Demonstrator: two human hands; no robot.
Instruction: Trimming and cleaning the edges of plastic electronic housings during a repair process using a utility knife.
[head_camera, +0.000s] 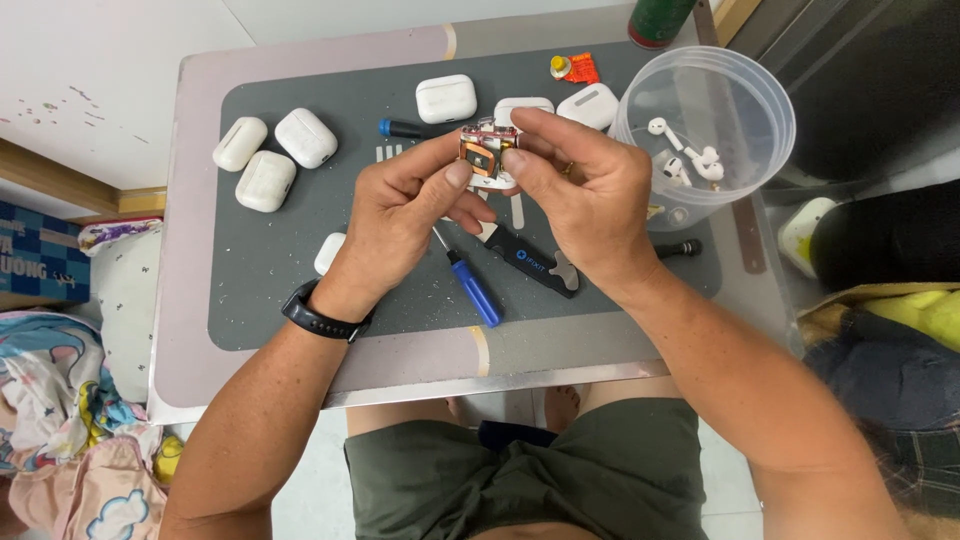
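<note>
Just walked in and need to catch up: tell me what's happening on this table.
A person holds an opened earbud case part, its copper coil showing, pinched between the left hand and right hand above a grey mat. Under the hands lie a blue-handled screwdriver and a black pry tool. Several white charging cases sit around the mat, and loose white earbuds lie in a clear plastic tub at the right.

Green can (658, 20) cut by top edge; white case (329, 252) half behind left hand (405, 215).
</note>
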